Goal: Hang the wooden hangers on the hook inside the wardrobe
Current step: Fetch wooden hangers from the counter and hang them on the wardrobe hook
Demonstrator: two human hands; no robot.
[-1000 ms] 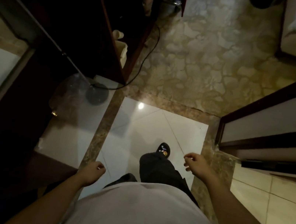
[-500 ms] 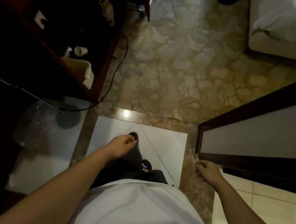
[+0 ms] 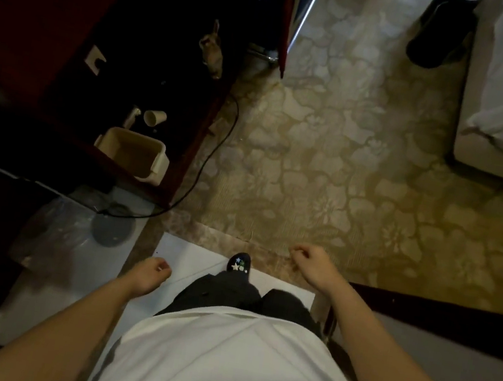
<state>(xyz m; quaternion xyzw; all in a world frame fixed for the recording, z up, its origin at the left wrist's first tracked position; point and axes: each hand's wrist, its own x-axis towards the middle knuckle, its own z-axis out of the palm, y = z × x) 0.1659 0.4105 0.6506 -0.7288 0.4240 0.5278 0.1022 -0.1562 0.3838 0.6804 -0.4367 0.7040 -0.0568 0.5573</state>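
My left grip [image 3: 149,274] and right grip [image 3: 310,267] hang loosely curled, holding nothing, above the white tile [image 3: 187,256] by the carpet [image 3: 345,172]

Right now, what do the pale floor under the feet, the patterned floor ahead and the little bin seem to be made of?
Pale floor: smooth white tile, perhaps ceramic or stone; a straight joint line crosses it. Patterned floor: likely carpet, matt, with a woven-looking flower design. Bin: seems smooth beige plastic, with a thick moulded rim.
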